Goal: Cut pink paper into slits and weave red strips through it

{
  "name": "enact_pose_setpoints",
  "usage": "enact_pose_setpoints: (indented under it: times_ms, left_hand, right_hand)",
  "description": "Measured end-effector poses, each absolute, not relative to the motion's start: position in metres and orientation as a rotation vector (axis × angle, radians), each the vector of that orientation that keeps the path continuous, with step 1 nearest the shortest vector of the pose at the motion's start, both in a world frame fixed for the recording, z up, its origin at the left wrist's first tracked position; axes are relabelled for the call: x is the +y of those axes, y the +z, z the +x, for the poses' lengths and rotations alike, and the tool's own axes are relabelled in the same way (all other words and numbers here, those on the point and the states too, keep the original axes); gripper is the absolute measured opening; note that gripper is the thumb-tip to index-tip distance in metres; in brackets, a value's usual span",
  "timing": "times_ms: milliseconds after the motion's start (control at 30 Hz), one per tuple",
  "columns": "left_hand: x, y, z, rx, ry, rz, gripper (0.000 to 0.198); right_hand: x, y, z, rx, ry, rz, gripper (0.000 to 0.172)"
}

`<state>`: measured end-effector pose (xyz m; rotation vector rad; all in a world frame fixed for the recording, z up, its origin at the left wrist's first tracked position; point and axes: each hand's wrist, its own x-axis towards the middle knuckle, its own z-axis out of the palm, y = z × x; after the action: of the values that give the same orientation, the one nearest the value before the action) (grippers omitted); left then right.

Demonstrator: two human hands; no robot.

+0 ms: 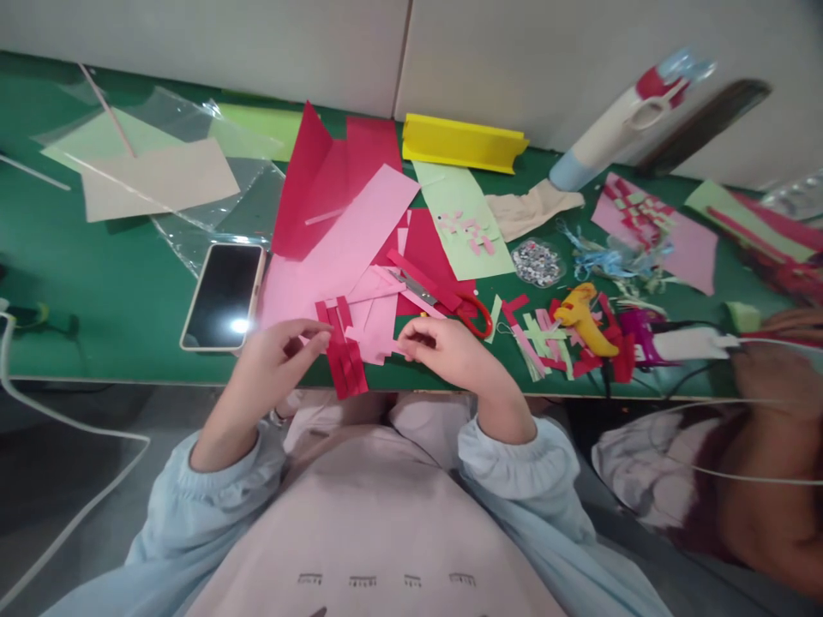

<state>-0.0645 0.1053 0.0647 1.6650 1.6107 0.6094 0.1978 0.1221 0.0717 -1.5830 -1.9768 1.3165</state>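
Several red paper strips (344,364) lie side by side at the table's front edge, with a pink strip crossing near their top. My left hand (276,356) is closed, thumb and forefinger pinching at the left side of these strips. To their right, my right hand (447,347) is closed too, its fingertips together at the end of a narrow pink paper strip (391,348). Pink paper sheets (347,248) spread out just beyond both hands. Scissors with orange handles (479,317) lie beyond my right hand, partly covered by red paper.
A phone (222,296) lies left of the papers. Rightward are a container of small beads (538,261), a yellow glue gun (586,319), paper scraps (543,338) and a bottle (617,124). Another person's arm (771,446) is at the right edge. A white cable (77,428) hangs at left.
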Motion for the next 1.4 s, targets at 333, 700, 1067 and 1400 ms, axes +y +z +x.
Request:
enact_pose_setpoints:
  times_ms: [333,700,1067,1400]
  left_hand:
    - [0.059,0.042,-0.066,1.374,0.617,1.324,0.037]
    - [0.047,0.035,-0.071,1.357,0.626,1.236,0.036]
    - [0.047,0.035,-0.073,1.349,0.663,1.222,0.037]
    - [0.083,0.049,-0.093,1.187,0.598,1.949,0.023]
  right_hand:
    - [0.100,0.065,0.176,-2.035,1.456,-1.499,0.008]
    - [0.086,0.054,0.176,-1.997,1.539,-1.410,0.011]
    - [0.093,0.059,0.177,-2.016,1.477,-1.470,0.011]
    - [0.132,0.067,0.155,-2.090,1.179,-1.413,0.019]
